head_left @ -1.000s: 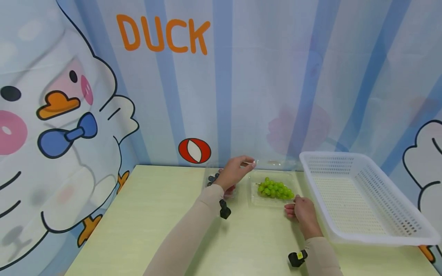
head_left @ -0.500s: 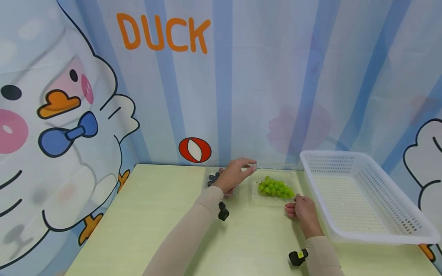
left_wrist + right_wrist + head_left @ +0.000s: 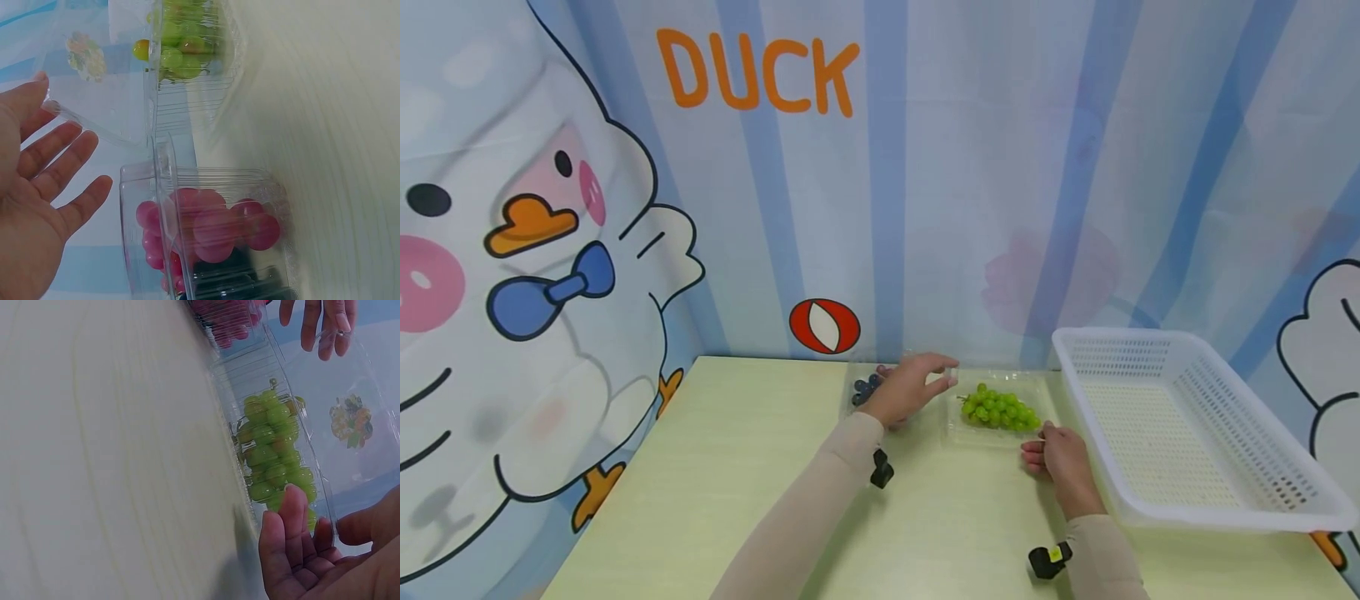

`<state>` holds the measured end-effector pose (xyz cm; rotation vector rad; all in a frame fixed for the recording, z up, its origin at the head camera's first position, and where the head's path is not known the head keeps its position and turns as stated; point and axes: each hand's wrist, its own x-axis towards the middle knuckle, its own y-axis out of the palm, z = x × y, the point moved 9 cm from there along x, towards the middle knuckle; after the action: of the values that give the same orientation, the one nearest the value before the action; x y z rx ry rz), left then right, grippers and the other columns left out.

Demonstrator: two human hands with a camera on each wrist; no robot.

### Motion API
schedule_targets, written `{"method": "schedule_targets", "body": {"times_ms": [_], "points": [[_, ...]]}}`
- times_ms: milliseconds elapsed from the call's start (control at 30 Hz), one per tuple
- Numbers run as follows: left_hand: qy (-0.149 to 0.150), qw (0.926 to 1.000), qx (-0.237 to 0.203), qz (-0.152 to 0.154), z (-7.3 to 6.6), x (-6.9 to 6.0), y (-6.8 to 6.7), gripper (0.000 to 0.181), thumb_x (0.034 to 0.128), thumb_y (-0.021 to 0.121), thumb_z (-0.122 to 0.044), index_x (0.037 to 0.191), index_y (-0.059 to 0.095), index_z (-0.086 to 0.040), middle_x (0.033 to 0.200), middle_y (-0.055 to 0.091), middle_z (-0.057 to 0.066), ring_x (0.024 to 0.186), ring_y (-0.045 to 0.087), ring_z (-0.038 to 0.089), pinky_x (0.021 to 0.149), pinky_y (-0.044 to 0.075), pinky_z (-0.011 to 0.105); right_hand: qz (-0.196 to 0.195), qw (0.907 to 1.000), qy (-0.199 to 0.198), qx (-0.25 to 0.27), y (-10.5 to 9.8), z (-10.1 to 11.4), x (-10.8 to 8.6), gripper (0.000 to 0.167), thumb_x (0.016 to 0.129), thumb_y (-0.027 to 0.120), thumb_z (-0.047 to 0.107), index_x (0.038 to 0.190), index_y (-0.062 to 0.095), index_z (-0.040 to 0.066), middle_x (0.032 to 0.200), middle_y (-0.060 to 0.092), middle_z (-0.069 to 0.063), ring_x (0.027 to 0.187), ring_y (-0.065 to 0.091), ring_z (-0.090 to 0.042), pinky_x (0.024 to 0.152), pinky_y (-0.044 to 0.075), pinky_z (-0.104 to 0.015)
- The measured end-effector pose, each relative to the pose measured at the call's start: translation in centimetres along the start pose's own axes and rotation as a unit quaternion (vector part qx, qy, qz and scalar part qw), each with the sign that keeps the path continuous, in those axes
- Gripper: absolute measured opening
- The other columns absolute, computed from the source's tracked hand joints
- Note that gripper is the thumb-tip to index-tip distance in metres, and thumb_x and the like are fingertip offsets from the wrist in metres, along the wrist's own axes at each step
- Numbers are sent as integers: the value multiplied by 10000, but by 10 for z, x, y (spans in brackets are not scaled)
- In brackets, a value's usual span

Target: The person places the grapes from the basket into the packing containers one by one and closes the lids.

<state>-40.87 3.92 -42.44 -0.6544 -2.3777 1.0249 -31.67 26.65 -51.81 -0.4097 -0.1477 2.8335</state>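
Green grapes (image 3: 997, 408) lie in a clear plastic box (image 3: 240, 375) at the back of the table. Its hinged lid (image 3: 122, 75), with a fruit sticker, stands raised along the far side. My left hand (image 3: 908, 388) pinches the lid's left corner between thumb and index finger; the other fingers spread loosely in the left wrist view. With my right hand (image 3: 312, 550) I grip the box's near right corner, thumb on the rim, fingers curled against the wall. Just left, partly hidden under my left hand, another clear box holds red grapes (image 3: 215, 225) and dark grapes (image 3: 862, 390).
A white perforated plastic basket (image 3: 1150, 515) stands at the right, close beside my right hand. The pale yellow table (image 3: 737, 433) meets a blue striped curtain (image 3: 955, 167) with a duck print at its back edge.
My left hand has come down slightly with the lid's corner, so the lid tilts lower toward the box. My right hand stays at the same corner.
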Motion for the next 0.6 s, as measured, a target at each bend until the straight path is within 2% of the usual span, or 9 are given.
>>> {"method": "schedule_targets", "body": {"times_ms": [233, 433, 600], "points": [[183, 9997, 137, 50, -4, -3, 3, 449, 1036, 584, -346, 1459, 566, -199, 1485, 557, -9, 1372, 520, 184, 1111, 448, 395, -87, 9999, 51, 107, -2, -2, 1, 437, 1115, 339, 312, 1240, 471, -85, 794, 672, -8, 649, 667, -86, 615, 581, -259], [339, 9986, 409, 89, -6, -6, 7, 443, 1036, 592, -319, 1454, 570, -173, 1490, 556, 17, 1395, 500, 191, 1132, 424, 364, -217, 9997, 66, 89, -5, -3, 2, 435, 1110, 358, 316, 1234, 489, -80, 787, 671, -1, 643, 664, -81, 609, 578, -251], [343, 9970, 686, 125, -7, -9, 9, 444, 1035, 599, -296, 1456, 567, -161, 1504, 542, 38, 1414, 481, 205, 1149, 405, 369, -256, 9995, 84, 151, -6, -4, 2, 475, 1105, 374, 324, 1315, 470, -91, 787, 668, 11, 650, 661, -82, 614, 576, -243]]}}
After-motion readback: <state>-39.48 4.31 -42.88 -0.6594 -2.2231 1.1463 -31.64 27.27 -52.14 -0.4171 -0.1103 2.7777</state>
